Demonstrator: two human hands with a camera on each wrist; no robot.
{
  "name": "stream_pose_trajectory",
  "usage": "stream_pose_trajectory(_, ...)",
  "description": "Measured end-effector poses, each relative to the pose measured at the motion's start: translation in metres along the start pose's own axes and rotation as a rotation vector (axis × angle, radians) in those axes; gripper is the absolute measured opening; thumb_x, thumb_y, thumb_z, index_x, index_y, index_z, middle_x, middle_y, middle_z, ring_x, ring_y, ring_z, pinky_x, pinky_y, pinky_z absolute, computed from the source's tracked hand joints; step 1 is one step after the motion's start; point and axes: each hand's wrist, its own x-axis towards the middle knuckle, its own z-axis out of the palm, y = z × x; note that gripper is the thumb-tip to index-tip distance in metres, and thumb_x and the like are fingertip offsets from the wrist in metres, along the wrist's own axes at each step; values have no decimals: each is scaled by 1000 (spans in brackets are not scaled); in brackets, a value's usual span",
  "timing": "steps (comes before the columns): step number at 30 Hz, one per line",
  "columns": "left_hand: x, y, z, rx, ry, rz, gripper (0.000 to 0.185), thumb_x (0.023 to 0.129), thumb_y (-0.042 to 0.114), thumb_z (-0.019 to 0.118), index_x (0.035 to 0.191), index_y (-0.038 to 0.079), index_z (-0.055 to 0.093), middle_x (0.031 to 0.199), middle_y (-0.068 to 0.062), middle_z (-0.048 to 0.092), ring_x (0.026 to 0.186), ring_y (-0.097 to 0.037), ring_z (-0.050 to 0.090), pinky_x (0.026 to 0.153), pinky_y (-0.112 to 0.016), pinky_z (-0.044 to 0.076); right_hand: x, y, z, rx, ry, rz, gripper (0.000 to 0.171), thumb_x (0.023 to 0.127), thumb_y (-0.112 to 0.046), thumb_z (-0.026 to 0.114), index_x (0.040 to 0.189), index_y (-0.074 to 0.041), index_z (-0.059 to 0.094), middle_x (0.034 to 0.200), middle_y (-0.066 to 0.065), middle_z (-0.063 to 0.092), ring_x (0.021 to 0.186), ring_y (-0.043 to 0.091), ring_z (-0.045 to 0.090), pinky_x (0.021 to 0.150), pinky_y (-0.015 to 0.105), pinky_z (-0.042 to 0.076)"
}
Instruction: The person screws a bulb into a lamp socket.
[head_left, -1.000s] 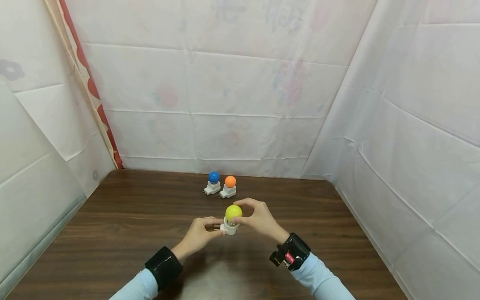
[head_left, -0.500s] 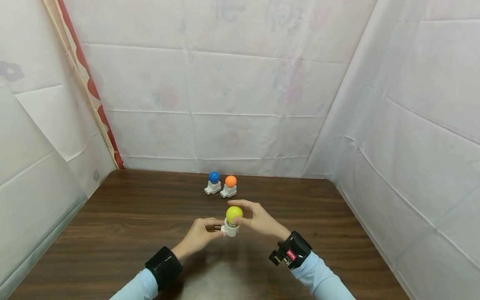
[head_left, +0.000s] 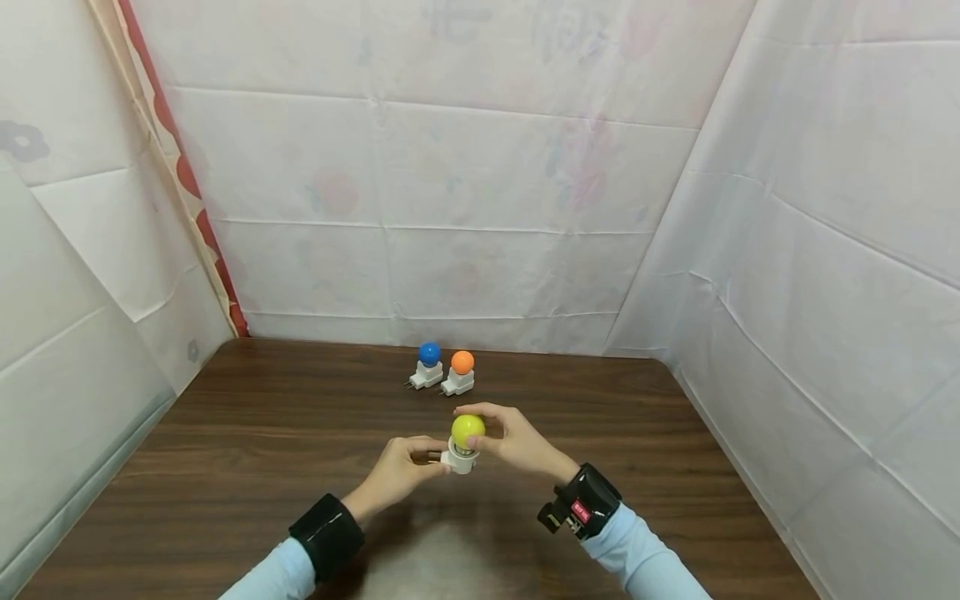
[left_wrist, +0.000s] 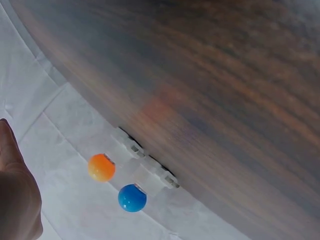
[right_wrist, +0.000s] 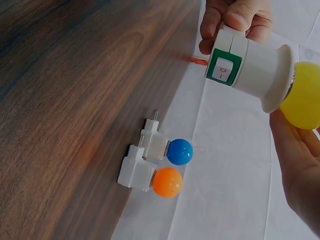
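Yellow round bulb (head_left: 467, 429): pinched by the right hand (head_left: 517, 440), apparently for twisting.
White plastic plug socket (head_left: 457, 459): gripped by the left hand (head_left: 397, 471), steadying it above the dark wooden table (head_left: 225, 433).
Blue-bulbed plug lamp (head_left: 427, 365), orange-bulbed plug lamp (head_left: 459, 372): beyond the socket, side by side.

blue lamp (head_left: 428, 365), orange lamp (head_left: 460, 372), table (head_left: 225, 433)

A makeshift recording booth: white sheeting (head_left: 450, 208) walls in a brown wooden table (head_left: 225, 450) on three sides.
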Motion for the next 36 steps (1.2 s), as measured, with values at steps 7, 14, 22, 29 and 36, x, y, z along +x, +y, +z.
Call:
stream_pose_trajectory(7,1,1,1,17,5,-19,30,79,20,72,106,10,67,103,-9,67,88,-14,65,74,-21,54,-1,0,2,-36,116,48,45,78,-18,73,120,-16,58,118,2,61,103,21,58,87,39,48)
stream_pose_trajectory(14,2,1,4,14,0,-12,28,79,20,71,106,10,68,102,-8,67,88,-13,65,74,-21,54,-3,-2,4,-50,177,91,44,73,-27,77,113,-19,60,109,-4,61,92,17,58,76,31,51)
stream_pose_trajectory(22,0,2,5,10,1,-5,29,79,19,71,106,9,68,101,-9,67,88,-13,65,74,-22,54,-4,2,7,-69,194,78,47,73,-30,77,114,-17,58,109,-3,60,91,19,59,74,27,51)
stream_pose_trajectory(29,-4,29,1,-8,-2,13,27,80,5,68,105,-3,66,100,-17,66,89,-27,65,73,-21,54,-6,2,4,-60,191,73,48,76,-30,74,120,-23,56,121,0,58,112,16,52,93,42,42)
stream_pose_trajectory(36,-8,38,0,12,3,-2,27,79,4,69,105,-4,66,101,-18,67,89,-28,66,74,-22,54,-11,1,-1,-33,104,-17,49,86,-20,64,132,-13,48,133,7,51,126,21,44,102,50,36)
